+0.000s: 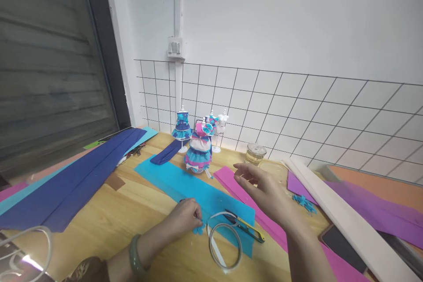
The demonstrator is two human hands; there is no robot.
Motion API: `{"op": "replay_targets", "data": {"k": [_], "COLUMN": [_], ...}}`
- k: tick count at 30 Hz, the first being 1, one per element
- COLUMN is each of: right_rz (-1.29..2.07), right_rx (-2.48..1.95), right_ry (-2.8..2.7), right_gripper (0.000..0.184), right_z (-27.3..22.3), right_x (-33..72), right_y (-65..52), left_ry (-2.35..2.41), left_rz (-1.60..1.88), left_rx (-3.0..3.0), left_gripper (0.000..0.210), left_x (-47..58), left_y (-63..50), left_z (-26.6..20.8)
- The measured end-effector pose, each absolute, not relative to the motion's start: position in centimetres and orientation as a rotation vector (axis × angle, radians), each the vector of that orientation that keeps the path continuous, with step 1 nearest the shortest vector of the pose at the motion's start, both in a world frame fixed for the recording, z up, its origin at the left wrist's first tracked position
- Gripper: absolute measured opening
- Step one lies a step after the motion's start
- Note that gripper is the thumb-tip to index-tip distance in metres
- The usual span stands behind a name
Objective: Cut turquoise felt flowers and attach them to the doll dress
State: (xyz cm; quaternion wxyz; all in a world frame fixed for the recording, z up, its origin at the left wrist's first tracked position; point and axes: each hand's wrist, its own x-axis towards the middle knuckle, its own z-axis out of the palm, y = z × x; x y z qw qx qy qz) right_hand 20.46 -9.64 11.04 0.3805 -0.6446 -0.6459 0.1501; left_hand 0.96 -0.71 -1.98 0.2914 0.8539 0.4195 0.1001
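Observation:
My left hand (187,219) is closed low over the wooden table, its fingertips pinching a small blue paper cutout (198,229). My right hand (256,181) is raised above a pink crepe paper strip (228,177), thumb and fingers apart, and nothing shows between them. Right of my left hand lies a thin ring-shaped roll of tape (240,246) with a white end hanging loose. A yellow and black cutting tool (249,229) rests on the bright blue paper strip (168,175). Beyond stands a mini dress form (200,146) in a layered blue, white and pink dress.
More mini dress forms, one in a blue dress (182,125), stand behind. A clear round container (255,152) sits near the wire grid (264,92). Small blue cutouts (304,203) lie at right, beside a pale paper roll (343,216). Dark blue paper (76,180) covers the left.

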Motion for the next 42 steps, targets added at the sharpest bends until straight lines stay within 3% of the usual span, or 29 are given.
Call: {"op": "replay_targets", "data": {"k": [20, 27, 33, 39, 42], "right_rz": [0.563, 0.656, 0.557, 0.292, 0.351], "right_rx": [-1.704, -1.780, -1.949, -2.169, -2.206], "right_ry": [-1.805, -1.875, -1.839, -1.748, -1.775], "right_gripper": [0.031, 0.032, 0.018, 0.036, 0.037], "right_z": [9.5, 7.7, 6.5, 5.1, 4.4], "right_x": [19.1, 19.1, 20.3, 21.9, 22.5], "right_y": [-8.2, -7.2, -5.8, -4.7, -4.4], "left_ry": [0.937, 0.891, 0.829, 0.981, 0.982], "left_rz": [0.158, 0.213, 0.317, 0.405, 0.456], "left_rx": [2.104, 2.034, 2.161, 2.029, 1.980], "left_gripper": [0.031, 0.026, 0.022, 0.027, 0.030], "left_x": [0.4, -0.1, -0.2, -0.2, -0.3], "left_y": [1.1, 1.7, 1.8, 2.2, 2.4], "left_z": [-2.7, -1.8, -1.3, -1.5, -1.7]}}
